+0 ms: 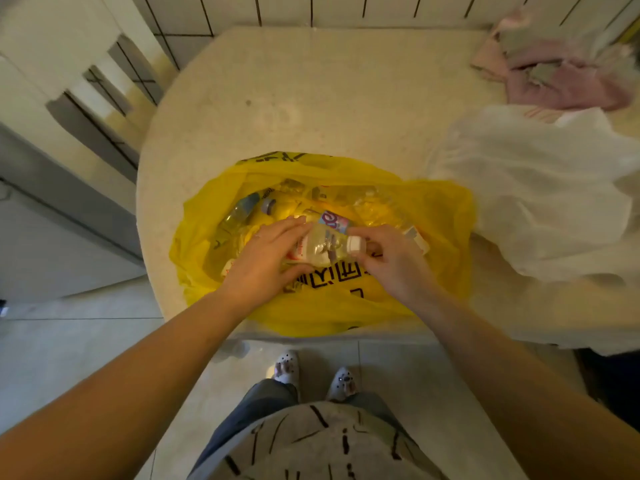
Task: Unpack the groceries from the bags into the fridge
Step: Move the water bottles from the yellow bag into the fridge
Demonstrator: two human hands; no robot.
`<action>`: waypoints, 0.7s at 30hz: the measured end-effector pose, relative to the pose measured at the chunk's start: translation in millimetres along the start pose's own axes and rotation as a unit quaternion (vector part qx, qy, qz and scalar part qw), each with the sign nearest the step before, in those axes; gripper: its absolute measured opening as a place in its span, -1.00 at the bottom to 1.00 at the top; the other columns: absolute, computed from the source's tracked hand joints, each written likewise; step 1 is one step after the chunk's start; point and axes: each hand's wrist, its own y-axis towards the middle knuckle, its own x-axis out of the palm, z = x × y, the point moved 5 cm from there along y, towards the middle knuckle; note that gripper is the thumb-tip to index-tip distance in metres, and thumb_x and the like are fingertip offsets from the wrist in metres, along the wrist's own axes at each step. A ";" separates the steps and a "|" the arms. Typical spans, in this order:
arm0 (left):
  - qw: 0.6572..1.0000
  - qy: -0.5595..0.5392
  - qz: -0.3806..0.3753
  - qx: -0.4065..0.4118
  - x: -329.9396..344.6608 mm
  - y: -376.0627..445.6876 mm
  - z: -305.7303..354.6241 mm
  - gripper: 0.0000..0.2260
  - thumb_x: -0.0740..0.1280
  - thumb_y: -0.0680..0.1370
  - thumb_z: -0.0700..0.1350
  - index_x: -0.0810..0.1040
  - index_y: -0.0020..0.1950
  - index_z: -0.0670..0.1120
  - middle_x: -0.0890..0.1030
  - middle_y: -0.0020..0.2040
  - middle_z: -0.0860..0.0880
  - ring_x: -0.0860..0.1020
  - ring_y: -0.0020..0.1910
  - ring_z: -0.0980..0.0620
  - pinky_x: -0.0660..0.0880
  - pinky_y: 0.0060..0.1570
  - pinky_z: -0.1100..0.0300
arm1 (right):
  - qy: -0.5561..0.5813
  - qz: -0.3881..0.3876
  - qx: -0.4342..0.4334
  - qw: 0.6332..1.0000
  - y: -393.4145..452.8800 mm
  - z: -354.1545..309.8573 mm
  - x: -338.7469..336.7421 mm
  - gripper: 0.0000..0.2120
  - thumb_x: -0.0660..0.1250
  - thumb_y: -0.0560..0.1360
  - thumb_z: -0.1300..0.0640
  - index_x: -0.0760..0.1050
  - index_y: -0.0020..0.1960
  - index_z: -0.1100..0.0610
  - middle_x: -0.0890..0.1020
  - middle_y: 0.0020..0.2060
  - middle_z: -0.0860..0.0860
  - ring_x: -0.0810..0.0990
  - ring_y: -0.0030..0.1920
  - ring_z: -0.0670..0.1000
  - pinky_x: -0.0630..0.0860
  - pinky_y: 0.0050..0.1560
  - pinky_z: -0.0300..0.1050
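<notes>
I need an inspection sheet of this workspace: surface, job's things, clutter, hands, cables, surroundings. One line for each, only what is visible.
Surface: pale speckled table, bare at the far side.
Job's things: open yellow bag holding several bottles; clear bottle with white cap held over it.
Clutter: white bag, pink cloth.
Hands: left hand on the bottle's body; right hand at its cap end.
Cables: nothing seen.
Surroundings: tiled wall, tiled floor.

Open yellow bag (pixel 346 306) on the table, clear white-capped bottle (pixel 325 247) lying sideways above it, more bottles (pixel 242 213) inside, perhaps drinks
</notes>
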 end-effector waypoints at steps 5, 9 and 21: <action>0.996 -0.073 0.038 -0.036 -27.2 8.4 -1.0 -0.31 0.51 0.36 -0.02 0.32 0.42 -0.11 0.47 0.30 -0.09 0.41 0.27 -0.01 0.31 0.23 0.21 | -0.035 0.015 -0.080 0.996 20.5 -64.4 -22.0 -0.66 0.39 0.46 0.10 0.52 0.24 0.03 0.55 0.04 0.00 0.53 0.08 0.02 0.49 0.09 0.05; 0.983 -0.144 0.079 -0.084 -36.9 3.7 -12.3 -0.25 0.54 0.34 -0.02 0.28 0.44 -0.09 0.44 0.31 -0.05 0.41 0.30 0.01 0.39 0.27 0.08 | -0.047 0.009 -0.134 0.990 34.4 -103.5 -18.6 -0.65 0.42 0.43 0.05 0.53 0.21 0.02 0.58 0.05 -0.02 0.56 0.06 -0.01 0.54 0.03 0.05; 0.928 -0.290 0.151 -0.181 -52.0 -28.5 -33.9 -0.35 0.52 0.34 -0.07 0.26 0.28 0.22 0.42 0.21 0.22 0.37 0.13 0.51 0.37 -0.02 0.57 | -0.142 -0.073 -0.042 0.986 73.5 -57.4 47.1 -0.60 0.26 0.55 0.02 0.37 0.38 0.00 0.45 0.32 0.00 0.41 0.29 -0.03 0.37 0.28 -0.10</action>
